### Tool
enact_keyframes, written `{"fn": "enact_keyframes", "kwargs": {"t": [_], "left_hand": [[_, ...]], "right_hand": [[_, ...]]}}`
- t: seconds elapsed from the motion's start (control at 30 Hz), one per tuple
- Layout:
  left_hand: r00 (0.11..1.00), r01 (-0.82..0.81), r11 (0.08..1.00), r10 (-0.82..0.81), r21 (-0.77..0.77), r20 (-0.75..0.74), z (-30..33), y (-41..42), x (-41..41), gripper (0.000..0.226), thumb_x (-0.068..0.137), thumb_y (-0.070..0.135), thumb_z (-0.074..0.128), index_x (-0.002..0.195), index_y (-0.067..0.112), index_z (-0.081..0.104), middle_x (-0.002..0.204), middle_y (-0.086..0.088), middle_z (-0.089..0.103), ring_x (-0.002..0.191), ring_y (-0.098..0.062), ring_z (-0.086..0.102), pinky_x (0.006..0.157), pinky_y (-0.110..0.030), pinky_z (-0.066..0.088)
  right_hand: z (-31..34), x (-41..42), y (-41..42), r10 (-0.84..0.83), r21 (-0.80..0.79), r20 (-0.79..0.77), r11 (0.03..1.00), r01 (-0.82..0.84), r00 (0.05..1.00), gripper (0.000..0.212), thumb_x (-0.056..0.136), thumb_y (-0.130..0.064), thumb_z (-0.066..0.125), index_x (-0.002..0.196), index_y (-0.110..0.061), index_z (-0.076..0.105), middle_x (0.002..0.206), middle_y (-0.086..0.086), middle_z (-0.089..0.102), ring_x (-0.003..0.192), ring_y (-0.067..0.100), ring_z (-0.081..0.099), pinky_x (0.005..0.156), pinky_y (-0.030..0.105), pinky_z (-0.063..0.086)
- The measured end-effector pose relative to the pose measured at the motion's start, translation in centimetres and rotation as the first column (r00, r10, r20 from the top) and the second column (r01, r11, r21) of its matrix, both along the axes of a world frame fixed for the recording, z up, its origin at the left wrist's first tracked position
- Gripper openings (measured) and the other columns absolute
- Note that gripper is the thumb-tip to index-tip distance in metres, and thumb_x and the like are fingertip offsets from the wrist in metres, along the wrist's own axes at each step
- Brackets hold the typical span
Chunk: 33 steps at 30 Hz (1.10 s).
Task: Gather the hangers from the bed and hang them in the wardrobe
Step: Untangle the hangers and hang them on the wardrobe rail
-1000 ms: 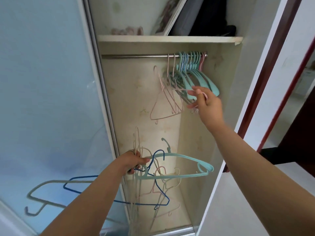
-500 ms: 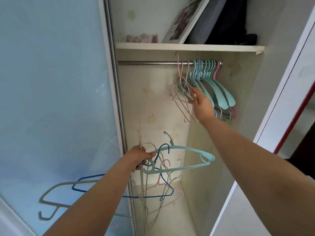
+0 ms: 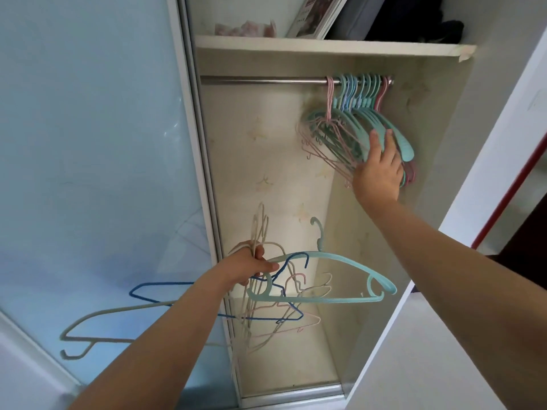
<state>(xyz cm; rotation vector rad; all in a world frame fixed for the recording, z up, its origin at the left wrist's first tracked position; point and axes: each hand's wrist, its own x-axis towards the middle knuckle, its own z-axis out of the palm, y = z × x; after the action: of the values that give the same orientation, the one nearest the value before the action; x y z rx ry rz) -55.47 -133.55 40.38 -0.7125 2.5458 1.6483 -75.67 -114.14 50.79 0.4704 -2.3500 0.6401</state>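
Below the shelf (image 3: 325, 45), right hand (image 3: 379, 170) presses flat-fingered against hung hangers (image 3: 352, 125) on the rail (image 3: 260, 81); left hand (image 3: 248, 266) grips a loose hanger bundle (image 3: 296, 291).

Left hand (image 3: 248, 264) low, fingers curled in a tight grip; right hand (image 3: 379, 167) raised, fingers straight.

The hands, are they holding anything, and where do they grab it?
The left hand grips a tangled bunch of thin wire and teal plastic hangers near their hooks. The right hand holds nothing; its straight fingers press the teal plastic hangers on the metal rail.
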Motion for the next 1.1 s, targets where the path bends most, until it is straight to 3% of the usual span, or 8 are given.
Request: {"fn": "enact_keyframes", "kwargs": {"t": [0.07,0.13,0.23,0.4,0.57,0.8,1.0,1.1], "left_hand": [[0.999,0.051,0.998,-0.051,-0.044,-0.006,-0.2,0.5,0.3,0.043,0.077,0.024,0.077,0.071,0.022,0.035,0.062,0.008,0.05,0.051,-0.006,0.044,0.045,-0.021,0.034],[0.994,0.104,0.992,-0.106,-0.077,-0.02,-0.3,1.0,0.6,0.044,0.076,0.022,0.079,0.071,0.022,0.035,0.062,0.007,0.048,0.052,-0.008,0.044,0.043,-0.019,0.034],[0.984,0.171,0.973,-0.178,-0.156,-0.033,-0.4,2.0,1.1,0.041,0.073,0.021,0.081,0.07,0.02,0.04,0.059,0.006,0.045,0.054,-0.01,0.044,0.047,-0.017,0.037],[0.971,0.233,0.952,-0.238,-0.201,-0.001,-1.3,3.6,1.1,0.043,0.069,0.026,0.082,0.068,0.021,0.04,0.066,0.0,0.046,0.062,-0.015,0.044,0.064,-0.032,0.042],[0.968,0.242,0.934,-0.251,-0.262,0.0,-1.8,5.5,1.2,0.04,0.07,0.03,0.083,0.082,0.02,0.046,0.074,0.005,0.058,0.064,-0.01,0.051,0.063,-0.026,0.041],[0.959,0.282,0.874,-0.271,-0.396,0.084,-2.8,6.7,1.8,0.054,0.07,0.036,0.082,0.104,0.021,0.043,0.083,0.005,0.058,0.071,-0.012,0.054,0.062,-0.029,0.042],[0.957,0.288,0.803,-0.25,-0.522,0.143,-4.2,8.4,2.2,0.059,0.074,0.039,0.077,0.113,0.02,0.037,0.093,-0.002,0.06,0.084,-0.022,0.058,0.069,-0.037,0.047],[0.952,0.306,0.796,-0.267,-0.522,0.152,-4.5,9.1,2.5,0.061,0.074,0.037,0.077,0.115,0.019,0.036,0.092,-0.002,0.059,0.084,-0.023,0.059,0.073,-0.04,0.051]], "right_hand": [[-2.0,2.4,-0.6,0.264,0.054,-0.231,0.964,-0.259,0.936,0.051,0.086,-0.01,0.05,0.137,-0.012,0.044,0.141,0.012,0.044,0.124,0.031,0.047,0.099,0.045,0.042],[-3.7,4.9,-1.2,0.537,0.1,0.064,0.835,-0.541,0.841,0.036,0.093,-0.015,0.05,0.129,-0.017,0.052,0.124,0.005,0.058,0.107,0.02,0.058,0.094,0.039,0.047],[-4.3,8.4,-1.6,0.463,-0.005,0.692,0.77,-0.638,0.554,0.039,0.099,-0.038,0.043,0.137,-0.027,0.042,0.121,0.003,0.063,0.096,0.014,0.059,0.085,0.025,0.044],[-2.7,12.3,-1.6,0.636,-0.459,0.767,0.637,-0.619,0.086,0.065,0.079,-0.077,0.02,0.119,-0.035,0.05,0.106,0.002,0.071,0.1,0.014,0.067,0.094,0.035,0.044],[-4.6,13.5,-0.9,0.522,-0.142,0.688,0.778,-0.611,0.504,0.032,0.089,-0.056,0.051,0.084,-0.026,0.046,0.084,-0.003,0.068,0.073,0.01,0.061,0.066,0.027,0.046],[-6.0,13.2,2.0,0.6,-0.481,0.762,0.777,-0.406,0.245,0.017,0.093,-0.02,0.058,0.109,-0.012,0.058,0.108,0.007,0.071,0.085,0.017,0.07,0.08,0.035,0.055],[-5.1,13.3,3.1,0.2,0.194,0.84,0.756,-0.625,0.504,0.055,0.098,-0.053,0.034,0.098,-0.007,0.065,0.11,0.016,0.065,0.089,0.022,0.06,0.079,0.032,0.043],[-5.0,13.2,3.1,0.226,0.111,0.87,0.776,-0.621,0.438,0.042,0.095,-0.046,0.046,0.094,-0.015,0.075,0.107,0.007,0.067,0.1,0.023,0.06,0.089,0.034,0.048]]}}
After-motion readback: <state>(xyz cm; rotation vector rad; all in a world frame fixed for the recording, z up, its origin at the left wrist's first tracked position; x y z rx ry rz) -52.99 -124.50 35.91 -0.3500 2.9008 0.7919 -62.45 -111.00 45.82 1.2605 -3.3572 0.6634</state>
